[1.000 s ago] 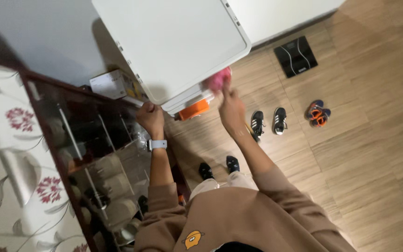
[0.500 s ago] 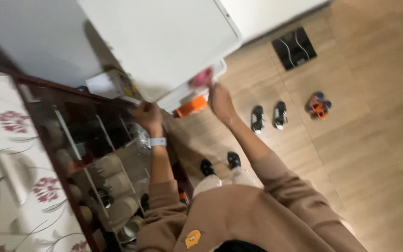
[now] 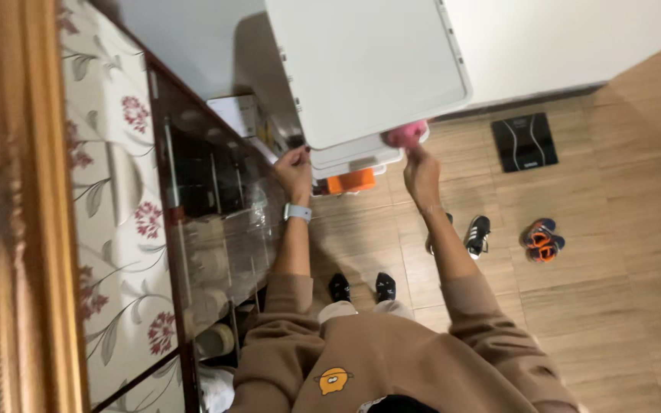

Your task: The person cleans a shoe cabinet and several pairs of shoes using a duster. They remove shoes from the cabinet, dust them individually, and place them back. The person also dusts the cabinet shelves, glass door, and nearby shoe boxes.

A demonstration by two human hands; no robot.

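The left hand [image 3: 294,170] is closed in a fist against the front edge of a white plastic drawer unit [image 3: 369,69], at the unit's 7 o'clock corner; a pale wristband [image 3: 297,212] sits on that wrist. The right hand [image 3: 421,170] reaches up to the unit's 5 o'clock corner, its fingers pinched on a pink soft thing [image 3: 407,134] that pokes out from just under the white top. Whether the pink thing lies inside a drawer or only against its edge cannot be told. An orange item [image 3: 351,181] shows under the lowest drawer, between the two hands. At 9 o'clock of the person stands a dark glass-fronted cabinet [image 3: 208,222] with a flowered cloth [image 3: 109,191] on top. On the wooden floor [image 3: 621,291], a black scale [image 3: 525,142] lies at 2 o'clock, small orange and blue shoes [image 3: 542,240] at 3 o'clock, and a black striped shoe [image 3: 477,233] just beside the right forearm
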